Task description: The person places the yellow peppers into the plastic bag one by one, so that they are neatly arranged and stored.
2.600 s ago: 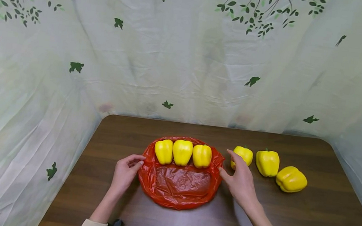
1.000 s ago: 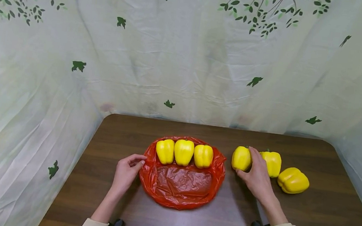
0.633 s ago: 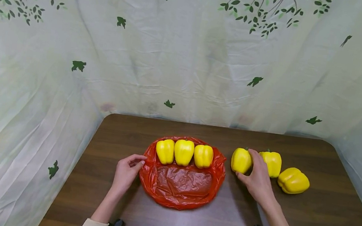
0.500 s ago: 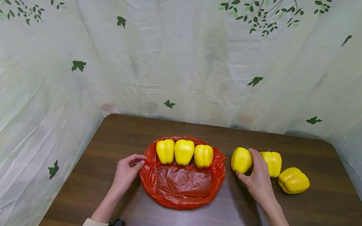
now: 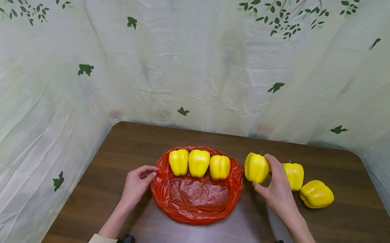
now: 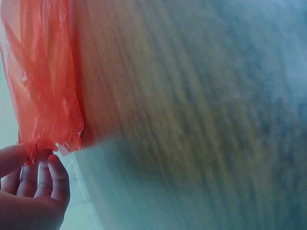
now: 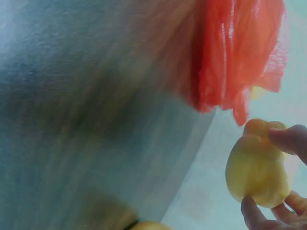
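My right hand (image 5: pixel 278 189) grips a yellow bell pepper (image 5: pixel 256 168) between thumb and fingers, just right of the red plastic bag. In the right wrist view the pepper (image 7: pixel 256 167) hangs close to the bag's edge, thumb at one end and fingertips at the other. On the left, my left hand (image 5: pixel 137 185) pinches the rim of the red plastic bag (image 5: pixel 193 213). The left wrist view shows the bag's bunched edge (image 6: pixel 48 115) between its thumb and fingers. Three yellow peppers (image 5: pixel 199 164) stand side by side in the back half of the bag.
Two more yellow peppers, one upright (image 5: pixel 294 177) and one on its side (image 5: pixel 316 194), are on the brown table (image 5: pixel 359 232) right of my right hand. A pale curtain (image 5: pixel 202 58) with leaf prints hangs behind the table.
My right hand left the bag's right rim and took hold of the nearest loose pepper. That pepper has since shifted up and leftward toward the bag. My left hand stayed at the bag's rim.
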